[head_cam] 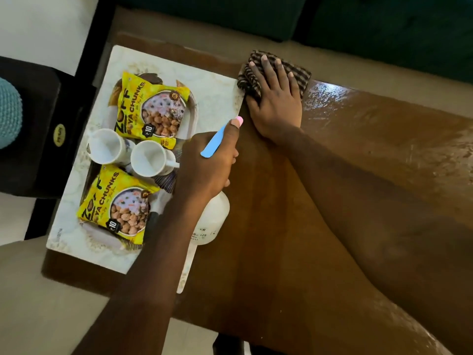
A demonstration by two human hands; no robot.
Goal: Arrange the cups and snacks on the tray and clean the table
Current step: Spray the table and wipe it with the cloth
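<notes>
Presses the right hand (276,98) flat, fingers straight and spread, on a folded striped cloth (300,75) at the far edge of the brown tabletop (281,201), just beside the far corner of the tray (204,70). Grips a white spray bottle (212,219) in the left hand (207,162), fingers curled round the neck and thumb laid along the blue, pink-tipped sprayer head, close against the tray's right edge; cannot tell whether standing on the wood or lifted off it. Appears to have the arranging done and the cleaning under way: on the pale marbled tray, a far snack packet (153,108) and a near snack packet (120,203), both yellow, with a left cup (107,147) and a right cup (151,157), white and empty, between them and touching or nearly so. Leaves a wet sheen (358,106) on the wood to the right of the cloth, with duller wood nearer the camera, likely yet to be wiped. Judged soft and limp, probably damp, the cloth: best driven under a flat palm, since pinching one corner would bunch it. Judged light, stiff plastic, the bottle: possibly slick if wetted, so best taken at the neck, as here. Judged hard and breakable, the cups: best taken by handle or wall. Judged light and slippery, the packets: best taken at a sealed edge.
</notes>
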